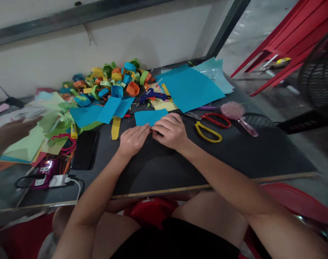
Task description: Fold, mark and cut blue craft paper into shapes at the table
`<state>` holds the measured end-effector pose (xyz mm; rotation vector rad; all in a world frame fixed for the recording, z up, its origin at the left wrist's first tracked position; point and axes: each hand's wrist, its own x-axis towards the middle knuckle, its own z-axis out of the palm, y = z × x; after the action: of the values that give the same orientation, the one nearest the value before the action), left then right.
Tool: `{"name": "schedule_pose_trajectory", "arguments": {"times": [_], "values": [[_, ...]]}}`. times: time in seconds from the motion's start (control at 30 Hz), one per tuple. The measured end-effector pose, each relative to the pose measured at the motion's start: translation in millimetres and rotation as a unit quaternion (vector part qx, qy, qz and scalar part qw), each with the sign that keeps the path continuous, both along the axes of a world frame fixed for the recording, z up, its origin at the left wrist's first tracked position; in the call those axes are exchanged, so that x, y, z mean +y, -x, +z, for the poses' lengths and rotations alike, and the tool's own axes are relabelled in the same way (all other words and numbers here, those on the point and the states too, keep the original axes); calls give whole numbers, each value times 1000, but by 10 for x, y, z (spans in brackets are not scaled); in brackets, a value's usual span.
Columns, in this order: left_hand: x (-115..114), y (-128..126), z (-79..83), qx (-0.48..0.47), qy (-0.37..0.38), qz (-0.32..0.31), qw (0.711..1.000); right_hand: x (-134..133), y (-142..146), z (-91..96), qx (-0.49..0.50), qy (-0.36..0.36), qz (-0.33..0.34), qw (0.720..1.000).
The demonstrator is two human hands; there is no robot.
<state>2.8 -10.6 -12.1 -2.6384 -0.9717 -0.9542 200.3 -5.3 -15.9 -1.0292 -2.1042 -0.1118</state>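
both hands (153, 135) pressing blue paper (150, 117), fingertips touching

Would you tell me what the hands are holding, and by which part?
The left hand and right hand both pinch the small blue rectangular paper sheet along its near edge.

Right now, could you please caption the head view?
Left hand and right hand meet on blue paper atop a table, scissors beside.

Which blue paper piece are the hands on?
The small blue rectangle: left hand and right hand press its near edge. Large blue sheet and folded blue pieces lie untouched behind.
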Motion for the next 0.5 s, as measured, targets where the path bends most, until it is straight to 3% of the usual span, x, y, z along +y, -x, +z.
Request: {"name": "schedule_pose_trajectory", "arguments": {"times": [0.2, 0.5], "values": [[-18, -27, 23, 7, 52, 33, 998, -18, -39, 29, 25, -9, -6, 1000], [-79, -70, 49, 21, 33, 22, 999, -41, -7, 67, -9, -45, -19, 999]]}}
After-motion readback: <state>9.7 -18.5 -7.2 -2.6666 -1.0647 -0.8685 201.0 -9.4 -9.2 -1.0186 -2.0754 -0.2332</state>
